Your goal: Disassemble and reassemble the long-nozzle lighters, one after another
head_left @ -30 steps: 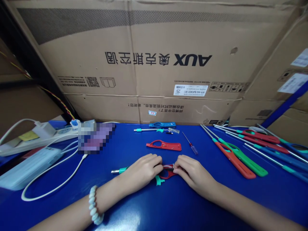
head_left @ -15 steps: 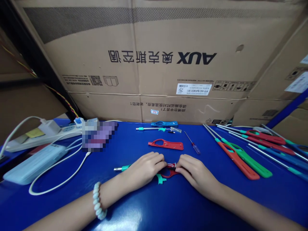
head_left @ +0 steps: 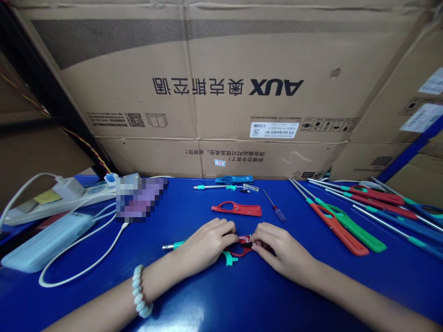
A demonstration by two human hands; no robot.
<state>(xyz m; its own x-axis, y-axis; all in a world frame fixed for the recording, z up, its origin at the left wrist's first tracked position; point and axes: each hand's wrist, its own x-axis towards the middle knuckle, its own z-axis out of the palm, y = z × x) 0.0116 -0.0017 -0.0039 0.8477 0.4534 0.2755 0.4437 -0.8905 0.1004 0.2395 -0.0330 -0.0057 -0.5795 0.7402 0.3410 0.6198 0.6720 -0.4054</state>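
A red long-necked lighter, its casing opened, lies in front of me with the metal nozzle tip pointing left. My left hand is closed on its neck side and hides much of it. My right hand pinches a small black part with white wires, at the casing's inside. Just below my left fingers a turquoise trigger sticks out. Beyond my hands lies a loose red casing half. The casing's right end is covered by my right hand.
Behind lie a blue casing half, a metal lighter tube and a screwdriver. Several lighters, including an orange one, are at right. A power bank, white cable and power strip occupy the left. A large cardboard box stands behind.
My right fingers have shifted slightly, so more of the black part and white wires shows. The whole view has moved a little. The left hand keeps its hold.
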